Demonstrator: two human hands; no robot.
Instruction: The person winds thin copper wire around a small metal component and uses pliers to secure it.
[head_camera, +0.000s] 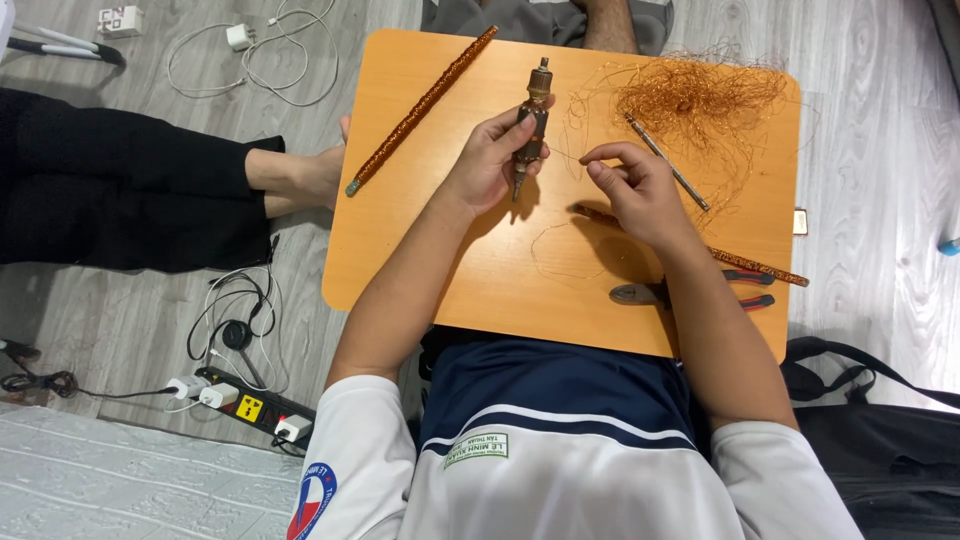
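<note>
Near the upper middle of the frame, above the orange counter (480, 270), the left hand (490, 160) held a dark, spindle-shaped armature (532, 125) upright, its grip closed around the lower body. The piece looked brownish and worn, with a brassy cap on top and a pointed tip below. The right hand (640, 190), just right of it, had its grip pinched, seemingly on a thin copper wire (565, 155). A tangle of copper wire (700, 100) lay upper right.

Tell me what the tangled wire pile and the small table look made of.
Wire tangle: thin bare copper by its look, shiny orange-red strands; could be enamelled. Table: probably wood or laminate board, smooth orange-tan matte top with rounded corners and no visible grain.
</note>
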